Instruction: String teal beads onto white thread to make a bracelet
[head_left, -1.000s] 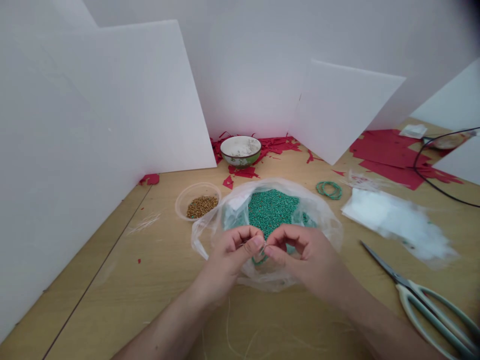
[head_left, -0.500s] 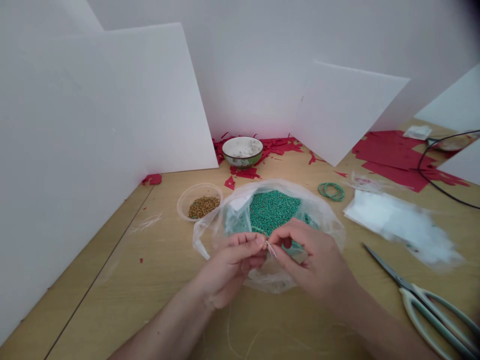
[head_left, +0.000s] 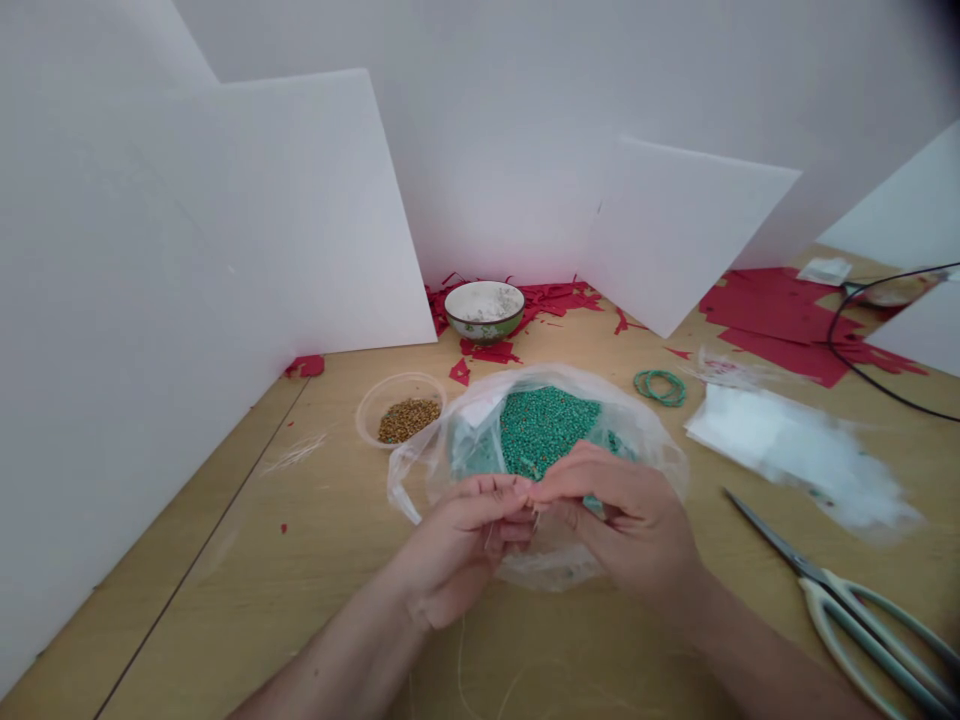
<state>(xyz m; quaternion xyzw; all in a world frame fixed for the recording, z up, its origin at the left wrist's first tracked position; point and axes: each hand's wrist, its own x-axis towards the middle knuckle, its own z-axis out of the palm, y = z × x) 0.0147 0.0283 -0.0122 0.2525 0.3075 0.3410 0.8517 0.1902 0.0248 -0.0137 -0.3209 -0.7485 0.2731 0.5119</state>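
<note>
My left hand (head_left: 476, 540) and my right hand (head_left: 626, 510) meet fingertip to fingertip over the near side of an open plastic bag (head_left: 555, 570). Both are closed in a pinch on a thin pale thread (head_left: 461, 655), which trails down from the left hand onto the table. Most of the thread between the fingertips is hidden. Just beyond the fingers, green beads (head_left: 551, 425) fill the bag. Gold-brown beads (head_left: 409, 420) lie in a clear round tub (head_left: 365, 425) at the bag's left.
Green beaded rings (head_left: 660, 388) lie right of the bag, beside white plastic packets (head_left: 787, 445). Scissors (head_left: 817, 575) rest at right, blades pointing away. A bowl (head_left: 485, 318) stands at the back among red paper scraps (head_left: 562, 297). White boards (head_left: 330, 210) wall the table.
My right fingers have closed in against the left fingertips and now cover the thread ends that showed between the hands. The view has shifted slightly.
</note>
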